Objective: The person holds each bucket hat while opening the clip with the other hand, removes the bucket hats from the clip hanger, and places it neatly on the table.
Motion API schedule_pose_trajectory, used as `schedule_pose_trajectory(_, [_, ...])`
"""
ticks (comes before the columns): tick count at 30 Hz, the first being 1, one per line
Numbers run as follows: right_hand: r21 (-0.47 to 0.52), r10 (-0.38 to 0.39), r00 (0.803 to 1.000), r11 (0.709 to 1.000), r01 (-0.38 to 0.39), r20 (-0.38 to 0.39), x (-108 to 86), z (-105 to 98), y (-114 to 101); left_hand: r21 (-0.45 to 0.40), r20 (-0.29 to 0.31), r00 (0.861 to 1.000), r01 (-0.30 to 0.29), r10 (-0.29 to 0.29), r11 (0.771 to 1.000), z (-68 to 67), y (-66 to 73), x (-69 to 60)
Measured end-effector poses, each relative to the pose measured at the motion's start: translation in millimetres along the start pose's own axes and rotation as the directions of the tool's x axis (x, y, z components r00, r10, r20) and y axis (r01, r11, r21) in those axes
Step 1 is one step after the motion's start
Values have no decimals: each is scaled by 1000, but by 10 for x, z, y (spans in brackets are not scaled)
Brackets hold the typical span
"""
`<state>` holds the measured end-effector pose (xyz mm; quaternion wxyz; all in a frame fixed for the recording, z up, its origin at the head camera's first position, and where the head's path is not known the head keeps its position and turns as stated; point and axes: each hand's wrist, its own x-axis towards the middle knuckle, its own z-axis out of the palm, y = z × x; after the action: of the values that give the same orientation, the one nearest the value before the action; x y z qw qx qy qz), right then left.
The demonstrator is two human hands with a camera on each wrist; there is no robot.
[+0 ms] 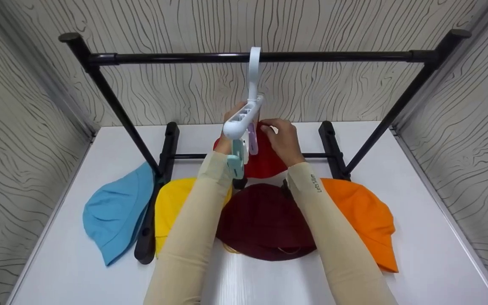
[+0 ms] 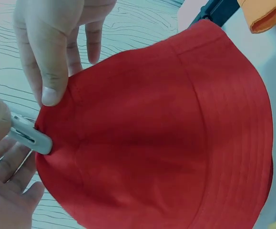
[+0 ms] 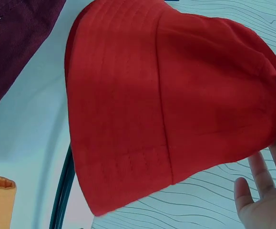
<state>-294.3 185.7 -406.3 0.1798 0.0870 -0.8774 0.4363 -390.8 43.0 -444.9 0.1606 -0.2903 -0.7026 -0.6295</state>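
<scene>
A red bucket hat [image 1: 265, 159] hangs sideways, its crown up, beneath a white clip hanger [image 1: 244, 118]. My left hand [image 2: 6, 191] pinches a pale clip [image 2: 33, 138], whose tip lies over the edge of the crown. With thumb and fingers my right hand [image 1: 285, 142] pinches the crown beside that clip. In the head view the hanger partly hides my left hand. A teal clip [image 1: 236, 159] and a purple clip [image 1: 252, 140] hang from the hanger, nearer the camera.
The hanger hooks over a black rack's top bar [image 1: 176, 58]. On the white table [image 1: 248, 284] lie a blue hat [image 1: 117, 212], a yellow hat [image 1: 174, 203], a maroon hat [image 1: 265, 224] and an orange hat [image 1: 364, 220]. Patterned panels [image 1: 193, 93] stand behind and at both sides.
</scene>
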Motion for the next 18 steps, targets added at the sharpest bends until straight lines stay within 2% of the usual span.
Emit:
schedule_pose_trajectory(2, [6, 34, 999, 999, -34, 0, -3, -4, -9, 12, 27, 993, 111, -111, 994, -43, 519, -98])
schedule_pose_trajectory(3, [12, 51, 999, 999, -51, 0, -6, -6, -15, 21, 47, 981, 190, -191, 982, -52, 725, -134])
schedule_pose_trajectory(6, [23, 72, 997, 997, -72, -9, -11, -4, -17, -12, 60, 955, 291, -290, 957, -50, 944, -180])
schedule_pose_trajectory(9, [32, 71, 997, 997, -70, -20, -13, 4, -12, 10, 57, 949, 311, -311, 950, -40, 912, -171])
schedule_pose_trajectory(14, [23, 57, 998, 998, -56, -32, -15, 30, 6, 150, 60, 947, 304, -315, 941, -57, 789, -155])
schedule_pose_trajectory(18, [12, 45, 998, 999, -45, -41, -22, 52, 21, 148, 56, 935, 340, -351, 929, -73, 748, -162])
